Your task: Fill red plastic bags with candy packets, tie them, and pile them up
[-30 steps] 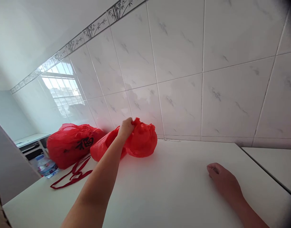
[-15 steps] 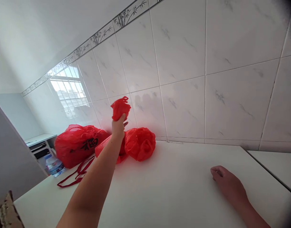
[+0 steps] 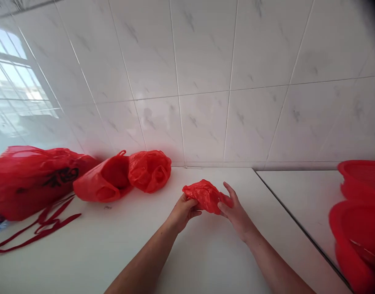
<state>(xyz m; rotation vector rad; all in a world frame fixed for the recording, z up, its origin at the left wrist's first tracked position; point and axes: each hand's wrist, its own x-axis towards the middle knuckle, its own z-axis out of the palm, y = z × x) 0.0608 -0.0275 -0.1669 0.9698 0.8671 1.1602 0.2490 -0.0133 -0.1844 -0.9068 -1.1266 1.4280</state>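
Between my two hands is a crumpled red plastic bag point(image 3: 206, 195), held just above the white tabletop point(image 3: 193, 253). My left hand point(image 3: 184, 210) grips its left side, thumb on top and fingers beneath. At its right end, my right hand point(image 3: 235, 210) pinches the plastic between thumb and fingers, with one finger raised away. Farther left, a bunched red plastic bag point(image 3: 150, 171) rests by the wall, touching a rolled red bag point(image 3: 103, 179) with an open mouth.
A large full red bag point(image 3: 37, 175) with black lettering lies at the far left, dark red straps point(image 3: 49, 224) trailing in front. Red plastic baskets point(image 3: 356, 220) stand at the right, beyond a seam in the surface. A tiled wall point(image 3: 206, 122) runs behind.
My left hand has brought the red plastic bag down and to the right. My right hand has come in from the right and taken its other end. The view has swung right, showing the baskets.
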